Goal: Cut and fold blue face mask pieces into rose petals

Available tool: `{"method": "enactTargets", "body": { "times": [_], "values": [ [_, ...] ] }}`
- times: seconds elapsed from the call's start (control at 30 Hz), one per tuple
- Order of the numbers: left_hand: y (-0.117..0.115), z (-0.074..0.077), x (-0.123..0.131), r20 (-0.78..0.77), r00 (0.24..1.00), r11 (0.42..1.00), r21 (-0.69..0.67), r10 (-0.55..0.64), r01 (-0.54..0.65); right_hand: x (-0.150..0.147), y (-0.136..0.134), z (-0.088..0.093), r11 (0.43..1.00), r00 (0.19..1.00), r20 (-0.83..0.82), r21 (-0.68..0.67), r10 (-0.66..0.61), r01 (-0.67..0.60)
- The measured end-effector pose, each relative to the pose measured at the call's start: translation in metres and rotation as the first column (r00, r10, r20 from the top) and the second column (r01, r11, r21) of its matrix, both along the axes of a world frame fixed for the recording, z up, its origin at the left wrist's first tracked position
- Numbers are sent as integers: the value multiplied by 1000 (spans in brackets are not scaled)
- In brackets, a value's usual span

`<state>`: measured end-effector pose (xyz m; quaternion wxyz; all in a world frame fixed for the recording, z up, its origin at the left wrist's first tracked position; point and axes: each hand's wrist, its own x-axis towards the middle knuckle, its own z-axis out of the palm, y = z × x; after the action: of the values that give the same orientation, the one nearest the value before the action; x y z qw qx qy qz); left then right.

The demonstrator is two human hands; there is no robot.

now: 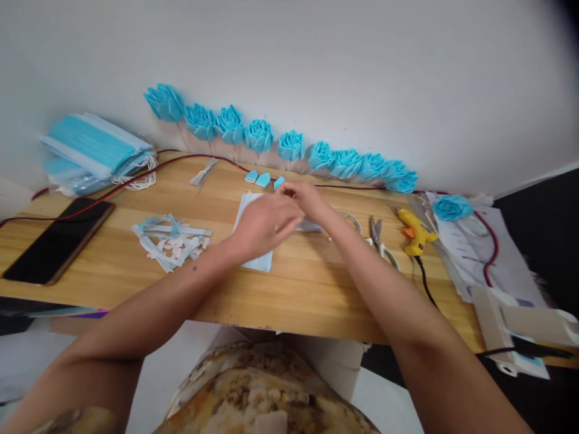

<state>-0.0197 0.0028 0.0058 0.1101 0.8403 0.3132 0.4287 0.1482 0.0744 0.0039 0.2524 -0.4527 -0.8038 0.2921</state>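
Note:
My left hand point(265, 224) hovers with curled fingers over a pale blue mask sheet point(253, 260) lying flat on the wooden table point(312, 289). My right hand point(304, 196) reaches past it, fingers pinched at a small folded blue piece point(279, 182). Two more folded blue pieces point(257, 177) lie just left of it near the wall. Whether my left hand grips anything is hidden by its own back.
A row of blue fabric flowers point(289, 144) leans on the wall. A stack of masks point(93, 150) and a phone point(58, 240) sit left, with cut scraps point(172, 241). Scissors point(380, 238), a yellow glue gun point(416, 232), a tape ring and papers lie right.

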Motion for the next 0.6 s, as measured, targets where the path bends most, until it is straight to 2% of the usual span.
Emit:
{"method": "enactTargets", "body": {
  "times": [0.03,0.1,0.13,0.2,0.23,0.27,0.37,0.4,0.43,0.5,0.6],
  "values": [
    [5,5,-7,87,994,996,36,73,-76,4,-5,2,999,993,-117,-36,18,-22],
    [16,13,-20,250,950,980,25,186,-198,11,-17,9,989,944,-329,-136,17,-66],
    [21,15,-25,304,930,978,-50,208,-203,14,-24,13,977,909,-417,-196,-7,-82],
    [28,15,-32,395,893,957,-267,215,-112,20,-37,19,950,835,-542,-298,-90,-91],
    [29,14,-33,433,877,916,-400,210,-22,23,-42,22,938,801,-583,-335,-133,-87],
    [30,13,-33,464,863,846,-526,201,86,26,-46,23,930,770,-615,-360,-173,-78],
    [24,9,-26,511,846,531,-764,151,366,33,-51,25,914,685,-675,-405,-274,-33],
    [21,7,-23,505,853,441,-801,135,405,35,-52,25,908,658,-689,-418,-304,-18],
    [18,6,-20,488,863,377,-829,130,412,37,-53,25,901,633,-700,-433,-330,-9],
    [14,4,-15,445,880,320,-868,165,379,40,-57,23,884,603,-714,-466,-356,-29],
    [10,1,-12,440,861,335,-875,253,349,42,-67,18,854,602,-726,-502,-332,-135]
  ]
}}
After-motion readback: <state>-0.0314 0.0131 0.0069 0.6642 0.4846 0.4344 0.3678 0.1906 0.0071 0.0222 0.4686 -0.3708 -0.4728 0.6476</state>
